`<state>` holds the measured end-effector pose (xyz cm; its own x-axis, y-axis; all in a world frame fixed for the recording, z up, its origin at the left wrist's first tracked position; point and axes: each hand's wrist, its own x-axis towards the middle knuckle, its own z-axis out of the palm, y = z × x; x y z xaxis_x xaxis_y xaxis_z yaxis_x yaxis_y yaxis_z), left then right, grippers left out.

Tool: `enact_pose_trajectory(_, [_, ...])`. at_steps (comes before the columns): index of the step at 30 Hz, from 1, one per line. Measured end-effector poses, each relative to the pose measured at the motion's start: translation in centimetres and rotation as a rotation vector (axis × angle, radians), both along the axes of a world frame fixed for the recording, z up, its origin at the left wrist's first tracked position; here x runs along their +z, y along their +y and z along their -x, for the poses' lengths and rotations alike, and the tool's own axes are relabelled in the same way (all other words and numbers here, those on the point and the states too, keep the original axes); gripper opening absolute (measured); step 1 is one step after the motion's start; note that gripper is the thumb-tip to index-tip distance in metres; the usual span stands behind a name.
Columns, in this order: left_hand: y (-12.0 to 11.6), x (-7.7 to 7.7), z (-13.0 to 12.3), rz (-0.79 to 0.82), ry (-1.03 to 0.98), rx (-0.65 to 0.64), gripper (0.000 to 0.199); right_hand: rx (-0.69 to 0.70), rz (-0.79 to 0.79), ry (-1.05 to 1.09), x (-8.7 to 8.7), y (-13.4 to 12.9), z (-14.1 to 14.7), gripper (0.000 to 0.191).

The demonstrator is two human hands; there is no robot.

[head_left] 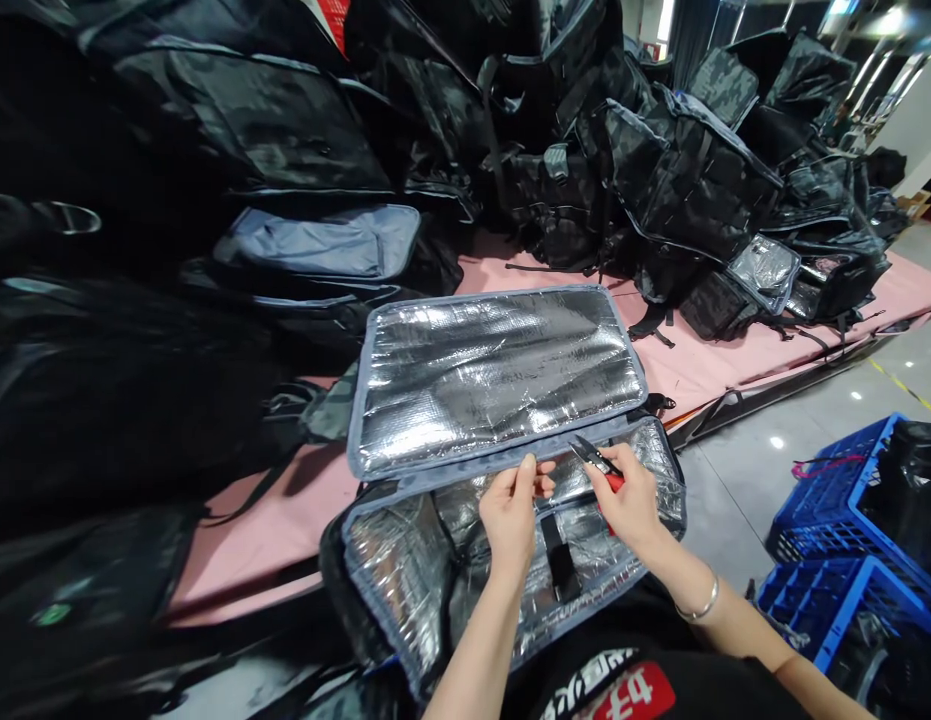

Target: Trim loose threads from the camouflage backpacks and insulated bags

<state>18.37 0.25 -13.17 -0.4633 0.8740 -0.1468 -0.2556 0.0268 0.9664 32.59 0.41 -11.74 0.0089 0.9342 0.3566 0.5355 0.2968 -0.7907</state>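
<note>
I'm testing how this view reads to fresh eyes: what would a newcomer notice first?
Probably the shiny silver lining of the open bag, at the center. Next, the red-handled snips in the right hand, over that bag. Then the bright blue crates on the floor at lower right.

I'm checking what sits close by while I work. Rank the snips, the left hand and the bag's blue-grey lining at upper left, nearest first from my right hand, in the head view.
From the right hand:
1. Snips, held in it
2. Left hand, just to its left
3. Blue-grey lining, upper left, beyond the silver-lined flap
</note>
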Motion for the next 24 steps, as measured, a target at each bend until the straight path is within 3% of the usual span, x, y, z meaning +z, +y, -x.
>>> enact_pose_trajectory(8, [0.2,0.0,0.0,-0.003,-0.023,0.024,0.035,0.006,-0.224,-0.081,-1.6,0.1,0.7,0.016])
enact_pose_trajectory(13, [0.2,-0.3,0.0,0.000,-0.029,0.017,0.035,0.053,-0.152,-0.017,-1.5,0.1,0.1,0.014])
enact_pose_trajectory(17, [0.1,-0.2,-0.1,0.000,-0.055,0.017,0.035,0.144,-0.070,-0.092,-0.8,0.0,-0.1,0.018])
enact_pose_trajectory(24, [-0.2,0.1,0.1,-0.008,-0.068,-0.007,0.034,0.225,-0.085,-0.106,-0.4,0.4,1.0,0.020])
